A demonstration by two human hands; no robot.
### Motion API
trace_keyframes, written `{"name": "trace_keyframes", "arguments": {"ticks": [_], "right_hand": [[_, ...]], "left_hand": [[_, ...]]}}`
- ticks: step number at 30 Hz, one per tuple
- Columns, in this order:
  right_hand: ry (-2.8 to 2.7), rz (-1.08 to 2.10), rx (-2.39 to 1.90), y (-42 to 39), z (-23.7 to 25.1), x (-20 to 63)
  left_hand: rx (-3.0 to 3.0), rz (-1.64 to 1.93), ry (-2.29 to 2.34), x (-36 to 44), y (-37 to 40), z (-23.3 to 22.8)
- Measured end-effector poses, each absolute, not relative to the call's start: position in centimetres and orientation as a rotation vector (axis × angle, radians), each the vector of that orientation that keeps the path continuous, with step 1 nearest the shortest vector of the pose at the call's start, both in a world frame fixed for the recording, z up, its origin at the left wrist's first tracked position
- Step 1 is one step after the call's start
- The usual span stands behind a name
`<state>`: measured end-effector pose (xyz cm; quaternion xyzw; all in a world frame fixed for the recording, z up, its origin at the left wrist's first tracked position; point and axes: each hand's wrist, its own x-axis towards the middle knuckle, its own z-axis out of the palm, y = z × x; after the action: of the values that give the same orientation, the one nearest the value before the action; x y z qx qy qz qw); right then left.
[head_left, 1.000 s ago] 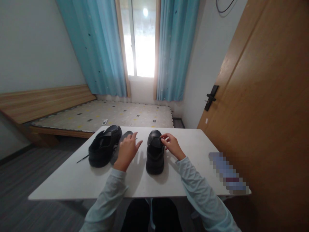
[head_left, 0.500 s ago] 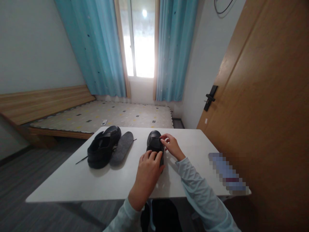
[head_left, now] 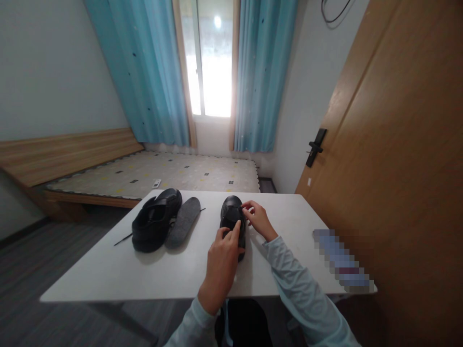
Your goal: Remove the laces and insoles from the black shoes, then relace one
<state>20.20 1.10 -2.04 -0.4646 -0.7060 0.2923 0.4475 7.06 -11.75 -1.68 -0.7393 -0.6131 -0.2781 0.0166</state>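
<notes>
a bedroom in a home. a low wooden bed [head_left: 72,159] with a patterned mattress [head_left: 162,171] runs along the left wall, blue curtains [head_left: 152,72] hang either side of a bright window [head_left: 210,62], and a wooden door [head_left: 390,144] with a black handle [head_left: 315,146] stands on the right. a plain white table [head_left: 108,270] sits in the foreground, over a grey floor [head_left: 32,260].

Glossy black leather shoe [head_left: 232,218]; matt grey felt insole [head_left: 183,222]; smooth white table [head_left: 144,270].
</notes>
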Motion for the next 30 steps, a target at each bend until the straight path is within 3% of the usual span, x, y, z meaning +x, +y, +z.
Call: {"name": "trace_keyframes", "arguments": {"ticks": [15, 30], "right_hand": [[-1.752, 0.711, -1.259, 1.2, -2.4, 20.4], [-1.803, 0.665, -1.295, 1.5, -2.7, 20.5]], "left_hand": [[-2.296, -0.989, -1.813, 5.3, -11.6, -1.4], [-2.079, -1.030, -1.685, -1.3, -11.2, -0.3]]}}
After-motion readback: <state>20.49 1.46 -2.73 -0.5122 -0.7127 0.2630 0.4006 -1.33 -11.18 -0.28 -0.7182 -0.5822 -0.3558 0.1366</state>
